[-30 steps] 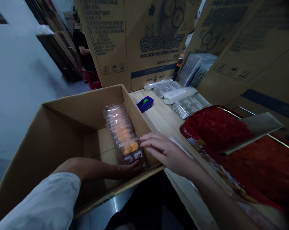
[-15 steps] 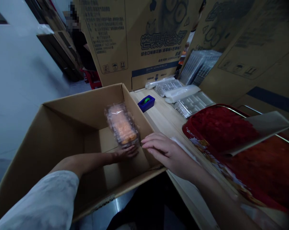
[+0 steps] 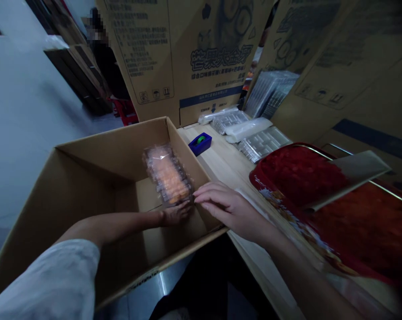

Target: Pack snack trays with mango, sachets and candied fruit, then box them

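A clear plastic pack of orange snacks [image 3: 166, 174] stands on end inside an open cardboard box [image 3: 87, 178], leaning against the box's right wall. My left hand [image 3: 176, 213] reaches down into the box and grips the pack's lower end. My right hand [image 3: 220, 206] rests with fingers stretched out flat on the top of the box's right wall, just beside the pack.
A wooden table [image 3: 227, 164] to the right carries a blue tape dispenser [image 3: 200, 143], clear plastic trays [image 3: 264, 143] and a red tray of dark red pieces [image 3: 320, 191]. Tall printed cartons [image 3: 187, 58] stand behind. A person in dark clothes [image 3: 105, 58] is at the far left.
The snack pack has been pushed deeper along the box's right wall, away from the near corner, with my left hand following it. My right hand has stayed on the box wall.
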`<state>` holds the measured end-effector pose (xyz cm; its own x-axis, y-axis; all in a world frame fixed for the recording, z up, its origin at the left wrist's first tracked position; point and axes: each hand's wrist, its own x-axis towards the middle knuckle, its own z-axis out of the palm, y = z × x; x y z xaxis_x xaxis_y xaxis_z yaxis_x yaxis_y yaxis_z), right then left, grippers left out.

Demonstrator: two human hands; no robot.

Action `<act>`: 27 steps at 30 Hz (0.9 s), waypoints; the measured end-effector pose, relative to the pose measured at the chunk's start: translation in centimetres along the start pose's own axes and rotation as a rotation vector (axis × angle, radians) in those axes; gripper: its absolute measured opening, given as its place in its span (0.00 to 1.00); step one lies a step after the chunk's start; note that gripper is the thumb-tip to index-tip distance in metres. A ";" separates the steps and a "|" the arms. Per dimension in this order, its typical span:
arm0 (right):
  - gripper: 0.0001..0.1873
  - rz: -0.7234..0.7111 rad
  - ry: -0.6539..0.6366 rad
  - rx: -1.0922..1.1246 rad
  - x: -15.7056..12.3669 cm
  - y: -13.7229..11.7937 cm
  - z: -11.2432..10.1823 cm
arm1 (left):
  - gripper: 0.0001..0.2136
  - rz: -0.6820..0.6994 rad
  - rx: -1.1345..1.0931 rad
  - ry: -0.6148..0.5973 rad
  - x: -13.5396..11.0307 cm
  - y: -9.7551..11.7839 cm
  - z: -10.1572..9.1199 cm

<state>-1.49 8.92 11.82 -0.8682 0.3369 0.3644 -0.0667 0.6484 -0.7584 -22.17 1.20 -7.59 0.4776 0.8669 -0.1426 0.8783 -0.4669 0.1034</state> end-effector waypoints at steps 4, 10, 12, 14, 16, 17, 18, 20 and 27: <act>0.10 -0.010 0.034 0.014 0.1 -0.2 0.0 | 0.22 -0.005 0.021 0.017 0.2 1.0 0.1; 0.11 0.038 0.026 -0.011 -0.1 -0.2 -0.1 | 0.24 0.044 -0.006 -0.031 1.1 -2.9 -0.9; 0.11 0.039 0.021 -0.029 -0.3 -0.1 -0.1 | 0.25 0.057 -0.010 -0.042 1.3 -3.1 -0.9; 0.11 0.031 0.017 -0.040 -0.3 0.0 0.0 | 0.26 0.055 -0.007 -0.037 1.3 -2.5 -0.7; 0.11 0.019 0.022 -0.034 -0.4 0.1 0.1 | 0.26 0.042 0.005 -0.021 1.3 -1.4 -0.7; 0.11 0.015 0.033 -0.022 -0.4 0.1 0.2 | 0.26 0.036 0.014 -0.012 1.3 -0.8 -0.8; 0.11 0.014 0.050 -0.007 -0.4 0.1 0.2 | 0.26 0.031 0.022 -0.004 1.2 -0.2 -0.9; 0.11 0.010 0.108 0.014 -0.3 0.0 0.2 | 0.26 0.041 0.042 0.008 1.0 0.8 -1.4; 0.10 0.016 0.519 -0.028 -2.9 -1.3 -1.9 | 0.21 0.148 0.114 0.024 -0.5 1.0 -3.1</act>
<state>2.10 8.40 12.81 -0.5102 0.6369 0.5780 -0.0358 0.6557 -0.7542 -21.55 0.86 -4.36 0.6020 0.7908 -0.1108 0.7962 -0.6049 0.0092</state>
